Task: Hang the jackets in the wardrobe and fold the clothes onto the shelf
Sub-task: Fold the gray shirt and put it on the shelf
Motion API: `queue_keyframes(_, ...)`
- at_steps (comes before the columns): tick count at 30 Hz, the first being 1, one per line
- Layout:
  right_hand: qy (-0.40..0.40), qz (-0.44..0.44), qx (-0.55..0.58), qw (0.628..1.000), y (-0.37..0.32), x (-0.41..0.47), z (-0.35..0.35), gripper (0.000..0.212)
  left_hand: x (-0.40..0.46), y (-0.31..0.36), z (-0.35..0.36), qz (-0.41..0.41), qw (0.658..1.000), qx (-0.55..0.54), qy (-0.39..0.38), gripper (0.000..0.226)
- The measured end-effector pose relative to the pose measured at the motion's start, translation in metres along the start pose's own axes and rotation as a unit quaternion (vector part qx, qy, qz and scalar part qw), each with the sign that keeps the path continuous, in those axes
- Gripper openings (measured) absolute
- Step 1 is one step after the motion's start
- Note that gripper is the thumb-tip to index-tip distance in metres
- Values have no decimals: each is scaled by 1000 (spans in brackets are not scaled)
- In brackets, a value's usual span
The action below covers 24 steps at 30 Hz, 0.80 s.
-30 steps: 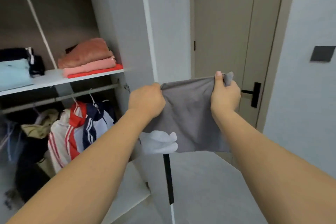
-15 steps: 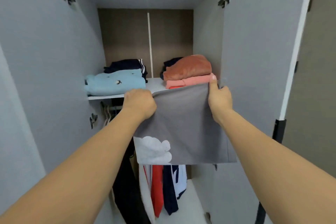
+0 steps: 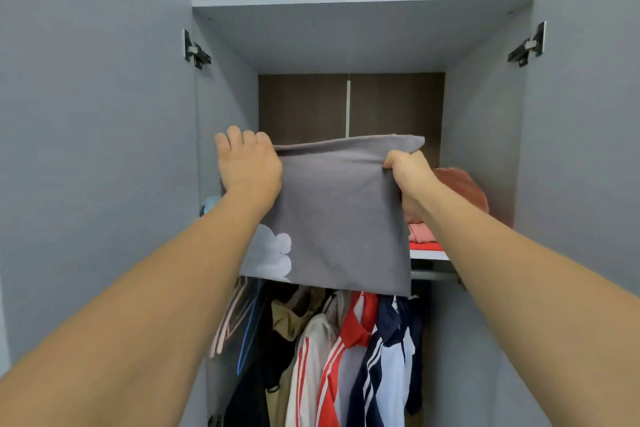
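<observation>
Head view, wardrobe interior, nearest parts first. Two bare forearms reach forward and up from the lower corners; below and between them hang the jackets, already on the rail — red-striped, navy and tan among them. At arm's end, the left hand and the right hand hold the folded grey garment by its two upper corners; the left fingers are curled over the top edge, the right hand pinches cloth in a closed fist; neither is spread. The garment hangs as a flat panel below the grip, its top edge running left to right between the hands, its lower hem with a white printed patch falling in front of the shelf. Both hands stand at about the same reach, neither clearly nearer the wardrobe. Beyond and just right of the right hand lies the stack of folded clothes — rust, pink and red; a pale blue item shows at the left. The placement would turn on carrying the raised top edge forward, since the shelf surface lies behind and below the grip; which stack is meant cannot be told.
</observation>
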State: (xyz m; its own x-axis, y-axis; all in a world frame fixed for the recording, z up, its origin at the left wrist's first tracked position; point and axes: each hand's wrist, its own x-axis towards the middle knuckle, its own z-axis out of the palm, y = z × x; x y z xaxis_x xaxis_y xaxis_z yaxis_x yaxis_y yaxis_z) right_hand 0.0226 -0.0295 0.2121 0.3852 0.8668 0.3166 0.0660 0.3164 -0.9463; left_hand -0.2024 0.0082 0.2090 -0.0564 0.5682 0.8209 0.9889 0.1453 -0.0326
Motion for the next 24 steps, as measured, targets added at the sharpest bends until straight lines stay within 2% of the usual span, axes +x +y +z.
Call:
queue_keyframes(3,-31,-65,-11,997,-6,41,28,39,48,-8,13,-26,1000,7,16,28)
queue_keyframes(6,-41,-92,-17,995,-6,85,62,46,100,-17,31,-42,998,28,32,34)
queue_keyframes(9,-26,-122,1,992,-9,129,96,47,149,-22,54,-38,996,72,39,39)
queue_keyframes(14,15,-132,-15,991,4,199,153,45,211,-24,107,-11,981,192,6,44)
queue_keyframes(17,38,-79,-64,994,45,239,183,47,226,-17,161,10,971,233,-44,46)
queue_keyframes(19,46,-5,-78,996,83,260,202,51,225,-12,205,24,968,235,-84,47)
queue_keyframes(21,85,90,-66,990,117,272,217,49,219,-7,247,39,968,219,-113,48)
queue_keyframes(24,106,158,-96,977,152,286,228,57,207,-4,297,59,972,168,-154,45)
